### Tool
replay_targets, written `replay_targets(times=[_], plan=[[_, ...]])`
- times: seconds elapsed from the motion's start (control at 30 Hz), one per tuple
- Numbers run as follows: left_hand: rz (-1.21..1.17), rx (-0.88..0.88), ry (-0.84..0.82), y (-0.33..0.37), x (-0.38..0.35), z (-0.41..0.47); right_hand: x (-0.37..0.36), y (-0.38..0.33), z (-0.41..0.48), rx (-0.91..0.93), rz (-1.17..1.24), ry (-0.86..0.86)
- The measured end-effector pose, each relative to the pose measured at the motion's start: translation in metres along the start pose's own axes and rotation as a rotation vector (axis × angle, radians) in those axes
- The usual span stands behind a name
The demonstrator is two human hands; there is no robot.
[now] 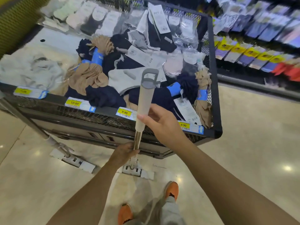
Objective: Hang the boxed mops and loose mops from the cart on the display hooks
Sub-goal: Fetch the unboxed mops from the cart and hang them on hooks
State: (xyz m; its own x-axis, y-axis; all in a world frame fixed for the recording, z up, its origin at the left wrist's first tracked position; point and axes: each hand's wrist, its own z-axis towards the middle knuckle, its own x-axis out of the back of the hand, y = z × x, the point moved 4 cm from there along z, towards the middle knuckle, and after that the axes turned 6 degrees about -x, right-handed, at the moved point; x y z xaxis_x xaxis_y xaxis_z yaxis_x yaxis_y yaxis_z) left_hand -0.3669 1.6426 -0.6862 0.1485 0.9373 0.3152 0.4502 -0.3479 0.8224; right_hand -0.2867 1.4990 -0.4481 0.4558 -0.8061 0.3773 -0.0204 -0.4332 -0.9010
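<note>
The person stands in front of a black mesh bin (215, 88) and holds a loose mop (144, 101) upright with both hands. The left hand (124, 152) is low, with the forearm coming up from the near left; its fingers are closed around the shiny metal part of the pole, just below the beige grip. The right hand (159, 122) is higher and to the right, with the arm stretched from the near right corner. This hand is only half closed: the thumb presses on the front of the beige grip and the other fingers are bent behind it, so it steadies the pole and does not wrap it fully. The grey hanging loop (150, 75) at the top of the pole points away from the person, in front of the bin. The flat white mop head (138, 172) is on the floor (243, 159), just beyond the orange shoes (172, 190).

A second mop (73, 160) stands to the left, with its head on the floor and its pole leaning toward the bin. The bin is full of socks (90, 73) in beige, navy and grey. Yellow price labels (74, 103) sit along its near edge. On the far right, shelves (259, 46) carry more packets, which are blurred.
</note>
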Motion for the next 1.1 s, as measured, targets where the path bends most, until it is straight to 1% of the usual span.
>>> replay_targets(times=[0.17,0.23,0.37,0.63,0.73,0.93,1.1], plan=[[-0.069,-0.031,-0.002,0.024,-0.002,-0.016,0.019,-0.018,-0.024,0.036,0.024,0.089],[-0.072,-0.069,0.004,0.043,-0.003,-0.027,0.034,-0.033,-0.036,0.044,0.054,0.129],[-0.060,-0.155,-0.056,0.093,-0.007,-0.055,0.072,-0.072,-0.065,0.080,0.064,0.230],[0.007,-0.366,-0.134,0.227,-0.030,-0.118,0.174,-0.162,-0.131,0.147,0.189,0.459],[0.000,-0.456,-0.167,0.281,-0.049,-0.139,0.221,-0.190,-0.158,0.168,0.234,0.501],[0.039,-0.652,-0.226,0.384,-0.106,-0.172,0.323,-0.228,-0.226,0.233,0.238,0.605],[0.076,-0.761,-0.321,0.467,-0.166,-0.194,0.406,-0.246,-0.289,0.280,0.220,0.716]])
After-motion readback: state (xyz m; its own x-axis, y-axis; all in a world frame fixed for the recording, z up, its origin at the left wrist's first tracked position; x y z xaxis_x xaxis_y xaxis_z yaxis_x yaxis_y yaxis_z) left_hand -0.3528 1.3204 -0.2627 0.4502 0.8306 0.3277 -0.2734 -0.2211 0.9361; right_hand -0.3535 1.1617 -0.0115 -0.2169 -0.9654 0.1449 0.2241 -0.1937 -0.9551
